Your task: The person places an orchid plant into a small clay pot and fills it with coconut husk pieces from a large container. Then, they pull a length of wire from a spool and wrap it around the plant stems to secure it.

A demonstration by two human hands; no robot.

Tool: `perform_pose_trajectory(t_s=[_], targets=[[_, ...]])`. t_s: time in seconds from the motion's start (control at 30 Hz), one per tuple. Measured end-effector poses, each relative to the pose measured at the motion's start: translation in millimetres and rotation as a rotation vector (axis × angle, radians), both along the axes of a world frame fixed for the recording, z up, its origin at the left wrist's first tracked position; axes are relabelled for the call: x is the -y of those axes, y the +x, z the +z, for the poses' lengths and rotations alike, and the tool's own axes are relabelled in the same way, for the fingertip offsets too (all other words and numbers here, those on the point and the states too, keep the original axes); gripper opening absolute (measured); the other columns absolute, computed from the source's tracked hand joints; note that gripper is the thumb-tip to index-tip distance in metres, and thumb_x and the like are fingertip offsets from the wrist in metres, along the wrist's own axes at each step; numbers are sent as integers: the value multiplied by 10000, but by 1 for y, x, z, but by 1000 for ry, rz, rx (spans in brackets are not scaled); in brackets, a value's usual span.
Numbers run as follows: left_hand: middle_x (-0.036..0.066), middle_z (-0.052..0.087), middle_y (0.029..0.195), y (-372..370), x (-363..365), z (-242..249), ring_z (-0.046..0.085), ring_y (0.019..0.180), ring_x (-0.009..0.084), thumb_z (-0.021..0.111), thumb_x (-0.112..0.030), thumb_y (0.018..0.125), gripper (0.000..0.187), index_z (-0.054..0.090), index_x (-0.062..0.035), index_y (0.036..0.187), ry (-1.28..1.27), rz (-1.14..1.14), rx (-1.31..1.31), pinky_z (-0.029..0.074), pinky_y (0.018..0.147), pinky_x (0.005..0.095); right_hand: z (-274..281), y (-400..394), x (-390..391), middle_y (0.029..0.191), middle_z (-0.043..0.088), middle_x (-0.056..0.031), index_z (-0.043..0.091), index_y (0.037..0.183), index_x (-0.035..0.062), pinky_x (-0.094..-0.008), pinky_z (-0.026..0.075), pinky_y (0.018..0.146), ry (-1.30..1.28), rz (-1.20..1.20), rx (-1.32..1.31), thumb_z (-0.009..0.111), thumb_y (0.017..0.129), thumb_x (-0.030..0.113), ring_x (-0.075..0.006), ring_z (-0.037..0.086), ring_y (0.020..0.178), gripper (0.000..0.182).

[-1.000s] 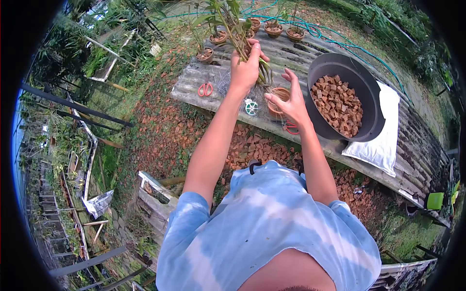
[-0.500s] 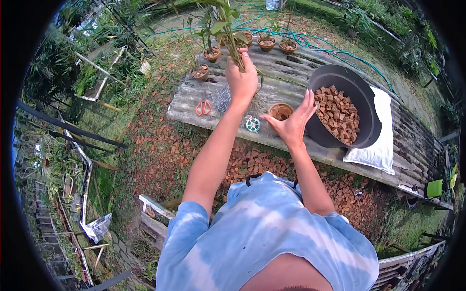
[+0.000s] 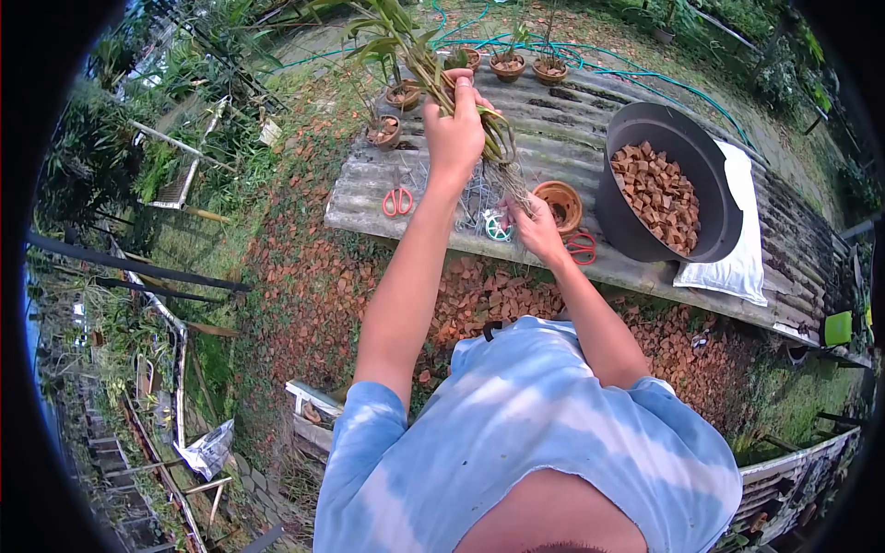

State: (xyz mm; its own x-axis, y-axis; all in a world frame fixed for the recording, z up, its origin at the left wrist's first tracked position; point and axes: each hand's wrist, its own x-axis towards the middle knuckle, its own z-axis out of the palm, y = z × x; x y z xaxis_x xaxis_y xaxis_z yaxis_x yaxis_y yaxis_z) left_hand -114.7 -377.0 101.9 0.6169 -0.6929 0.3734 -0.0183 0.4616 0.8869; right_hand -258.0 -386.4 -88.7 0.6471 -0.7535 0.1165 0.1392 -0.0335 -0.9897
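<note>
My left hand (image 3: 455,138) is wrapped around the stems of a leafy orchid (image 3: 419,60), which leans up and to the left. Its thin, pale roots (image 3: 507,180) hang toward my right hand (image 3: 536,230), whose fingers are closed on the root ends. Just beyond that hand stands a terracotta pot (image 3: 573,198). A green-and-white wire reel (image 3: 498,227) lies close by the right fingertips. Red-handled scissors (image 3: 397,201) rest left of the roots, and a second red-handled pair (image 3: 581,247) lies right of my right wrist.
A large black tub (image 3: 622,217) of brown chunks (image 3: 656,194) sits to the right on a white sack (image 3: 737,267). Several potted plants line the far edge of the corrugated tabletop (image 3: 553,129). A green hose (image 3: 664,88) runs behind them.
My right hand has moved left and down from beside the terracotta pot and closed on the roots. The orchid now tilts further left. The second scissors have come into view.
</note>
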Motion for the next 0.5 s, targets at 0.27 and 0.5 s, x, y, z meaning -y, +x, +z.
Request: perform_pose_trajectory(t_s=[0.27, 0.5], targets=[[61, 599, 834, 12, 39, -11, 622, 711, 123, 482, -154, 1083, 169, 555, -15, 1147, -65, 166, 63, 574, 667, 328, 29, -14, 26, 798, 461, 36, 484, 1331, 67, -247, 367, 570, 345, 77, -3, 551, 1078, 302, -57, 417, 667, 351], [33, 568, 767, -25, 71, -35, 611, 696, 118, 460, -135, 1092, 150, 540, -18, 1140, -124, 206, 61, 552, 665, 312, 22, -17, 92, 780, 449, -44, 476, 982, 11, -214, 361, 490, 1401, 169, 618, 442, 975, 78, -113, 434, 618, 75]])
